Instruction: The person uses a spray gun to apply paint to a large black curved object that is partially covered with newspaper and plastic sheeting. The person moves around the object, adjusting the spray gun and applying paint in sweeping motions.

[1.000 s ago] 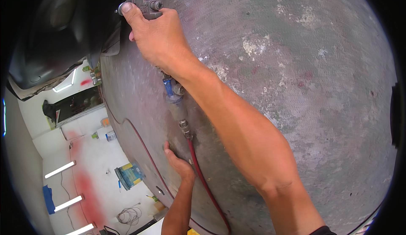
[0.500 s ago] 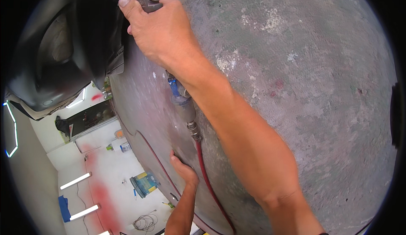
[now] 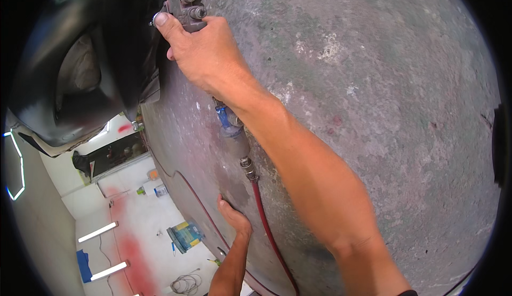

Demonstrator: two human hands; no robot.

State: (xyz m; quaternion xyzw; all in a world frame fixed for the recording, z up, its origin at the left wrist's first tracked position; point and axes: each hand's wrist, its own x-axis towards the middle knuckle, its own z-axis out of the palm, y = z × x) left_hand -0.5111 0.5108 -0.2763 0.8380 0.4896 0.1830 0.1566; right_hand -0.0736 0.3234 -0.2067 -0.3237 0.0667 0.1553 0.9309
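My right hand (image 3: 210,51) is wrapped round a grey metal spray gun (image 3: 184,12) with two round knobs at its back. The gun is close to the glossy black bumper (image 3: 122,56) at the upper left. Below my right wrist hangs an air filter (image 3: 233,139) with a blue band and a metal coupling, and a red hose (image 3: 264,216) runs down from it. Lower down, my left hand (image 3: 234,217) is stretched out beside the hoses, seen edge-on. Its fingers partly show and I see nothing in them. My right fingers are largely hidden behind the gun.
A stained grey concrete floor (image 3: 405,136) fills the right side. A second dark red hose (image 3: 200,200) trails across it. Lower left, a white wall (image 3: 165,253) has red overspray, lit tube lamps (image 3: 109,270), a blue-green bucket (image 3: 185,236) and a coiled cable (image 3: 186,284).
The spray gun and my right hand sit a little lower in the picture, showing more of the gun. The surroundings have shifted slightly too. Both hands keep their pose.
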